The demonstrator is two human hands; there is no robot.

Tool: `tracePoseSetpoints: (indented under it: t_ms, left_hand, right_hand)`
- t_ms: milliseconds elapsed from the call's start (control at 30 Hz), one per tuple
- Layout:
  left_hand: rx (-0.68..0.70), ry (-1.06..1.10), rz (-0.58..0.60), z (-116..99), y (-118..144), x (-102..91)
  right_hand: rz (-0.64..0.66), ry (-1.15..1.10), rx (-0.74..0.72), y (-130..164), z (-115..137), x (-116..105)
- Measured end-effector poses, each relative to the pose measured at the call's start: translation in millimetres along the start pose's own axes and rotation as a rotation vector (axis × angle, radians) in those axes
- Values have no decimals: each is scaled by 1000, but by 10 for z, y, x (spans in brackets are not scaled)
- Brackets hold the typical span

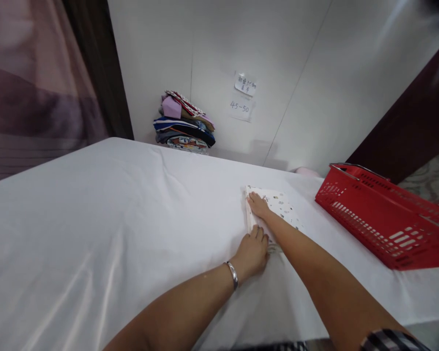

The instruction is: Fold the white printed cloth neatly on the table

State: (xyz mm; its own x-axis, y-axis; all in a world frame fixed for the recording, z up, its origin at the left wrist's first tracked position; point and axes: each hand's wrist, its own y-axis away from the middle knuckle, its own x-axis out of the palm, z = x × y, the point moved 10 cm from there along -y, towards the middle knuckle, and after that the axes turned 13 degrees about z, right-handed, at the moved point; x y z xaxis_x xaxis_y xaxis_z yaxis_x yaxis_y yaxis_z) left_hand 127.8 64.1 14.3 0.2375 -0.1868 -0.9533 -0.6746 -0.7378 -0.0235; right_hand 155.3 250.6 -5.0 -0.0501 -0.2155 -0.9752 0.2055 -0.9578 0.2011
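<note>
A folded white cloth with small scattered prints lies on the white-covered table, right of the middle. My right hand rests flat on its far left part, fingers stretched toward the left edge. At the near left corner is my left hand, with a silver bracelet on the wrist. Its fingers are curled over the cloth's near edge, and the fingertips are partly hidden. My right forearm passes over the cloth and covers some of it.
A red plastic basket with metal handles stands at the right. Several folded fabrics are stacked against the wall at the table's far edge. Paper labels with handwriting hang on the wall. A pinkish curtain is at the left.
</note>
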Motion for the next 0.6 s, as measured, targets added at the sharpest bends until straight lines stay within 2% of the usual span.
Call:
tracePoseSetpoints:
  t_ms: [233,467,600]
  left_hand:
    - [16,-15,-20,5,17,21]
    - [9,19,27,58,-28,62]
    - [15,-3,18,35,-30,55]
  right_hand:
    - [-67,23,29,-270,-31,-225]
    - [-87,6,56,-434,-28,-93]
    - [-58,-9,52,-459,-81,-122]
